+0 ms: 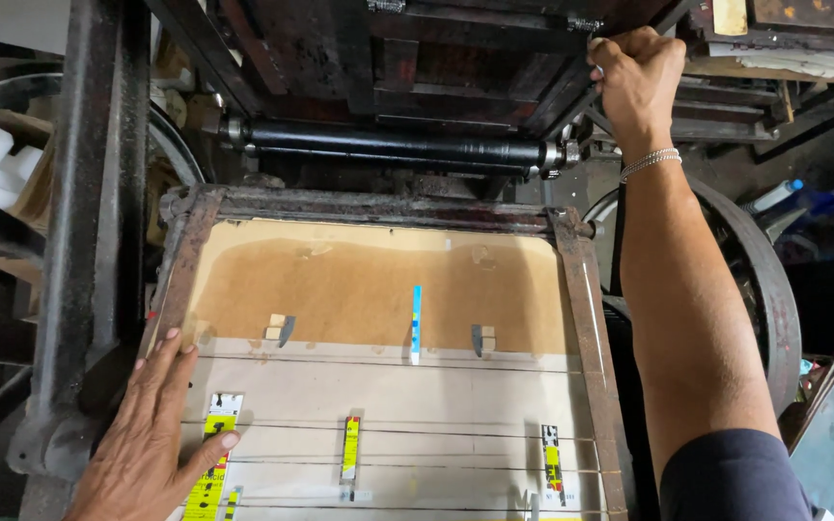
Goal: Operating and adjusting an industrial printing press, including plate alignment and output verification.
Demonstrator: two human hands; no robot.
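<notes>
Looking down from the head camera, the view takes in an old iron platen press with its bed tilted toward the person. The left hand (152, 439) lies flat on the lower left of the platen board (378, 289), palm down, fingers spread and holding nothing; the fingertips touch the rusty left rail of the frame (180, 260) and the thumb rests against a yellow printed strip (209, 473). The placement suggests steadying or smoothing the sheet at its edge.

The right hand (637, 77) is raised well above the bed, fingers curled tight around a dark bar at the upper edge of the machine head (417, 58), with a silver bracelet (651, 162) at the wrist. The grip reads as a brace against the raised upper part, though whether it bears load cannot be told.

On the board, a brown stained packing area sits above a paler sheet. A blue strip (416, 323) stands near the middle, flanked by two small gauge tabs (280, 328). Thin wires run across the pale sheet, with further yellow and red strips (350, 449) beneath them. A black roller (398, 150) lies across the top of the bed, apart from both hands. A large flywheel (774, 289) stands to the right, behind the right forearm.
</notes>
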